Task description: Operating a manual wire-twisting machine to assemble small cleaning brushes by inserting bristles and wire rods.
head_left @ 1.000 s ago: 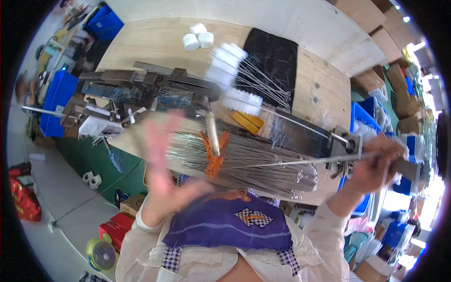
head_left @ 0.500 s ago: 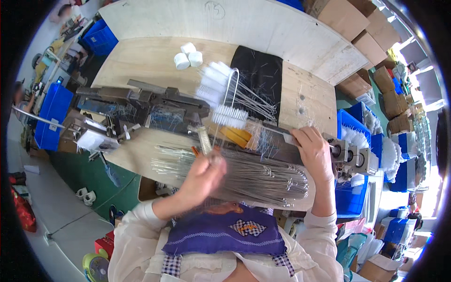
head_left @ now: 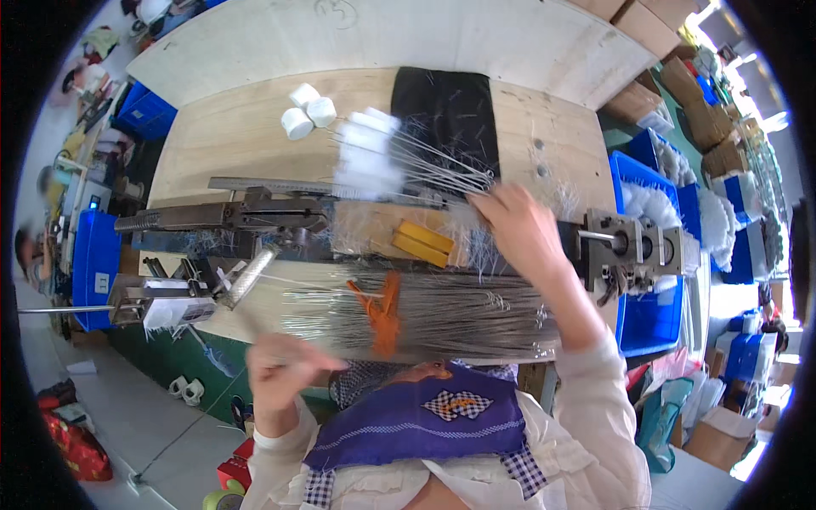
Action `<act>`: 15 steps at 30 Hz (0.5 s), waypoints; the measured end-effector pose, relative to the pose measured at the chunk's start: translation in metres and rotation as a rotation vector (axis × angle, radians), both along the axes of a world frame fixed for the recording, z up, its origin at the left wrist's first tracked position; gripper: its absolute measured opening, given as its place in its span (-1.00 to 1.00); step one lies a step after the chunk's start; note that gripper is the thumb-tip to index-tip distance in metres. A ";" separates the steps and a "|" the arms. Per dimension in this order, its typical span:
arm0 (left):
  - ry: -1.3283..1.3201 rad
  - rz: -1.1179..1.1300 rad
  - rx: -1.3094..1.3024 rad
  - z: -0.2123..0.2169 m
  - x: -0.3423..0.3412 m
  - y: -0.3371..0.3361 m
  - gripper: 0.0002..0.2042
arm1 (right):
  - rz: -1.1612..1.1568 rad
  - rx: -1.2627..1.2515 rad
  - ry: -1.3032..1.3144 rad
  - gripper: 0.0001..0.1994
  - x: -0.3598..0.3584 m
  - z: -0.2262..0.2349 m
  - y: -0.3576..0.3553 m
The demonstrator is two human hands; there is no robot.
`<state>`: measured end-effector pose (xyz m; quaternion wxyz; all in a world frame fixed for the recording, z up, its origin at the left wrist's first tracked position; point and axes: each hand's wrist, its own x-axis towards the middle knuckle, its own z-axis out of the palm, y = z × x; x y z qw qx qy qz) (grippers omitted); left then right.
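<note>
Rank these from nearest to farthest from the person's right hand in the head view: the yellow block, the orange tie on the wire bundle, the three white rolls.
From the right hand:
1. Yellow block, just to its left on the bench.
2. Orange tie, lower left, around the wire bundle.
3. White rolls, far upper left on the wooden table.

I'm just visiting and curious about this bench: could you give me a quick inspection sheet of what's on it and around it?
Surface: pale wooden bench with a black mat.
Job's things: bundle of thin metal wires tied with an orange band; white-tufted brushes; metal machine.
Clutter: three white cylinders, loose white fibres, yellow bars.
Hands: left hand blurred at the near edge; right hand on the machine.
Cables: nothing seen.
Surroundings: blue bins, cardboard boxes.
</note>
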<state>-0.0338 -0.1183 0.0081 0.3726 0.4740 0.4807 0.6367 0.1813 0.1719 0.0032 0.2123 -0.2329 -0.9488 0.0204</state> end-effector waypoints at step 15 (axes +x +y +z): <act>0.644 -0.338 -0.424 -0.023 0.063 0.202 -0.70 | -0.247 -0.368 0.249 -0.90 0.081 0.052 0.011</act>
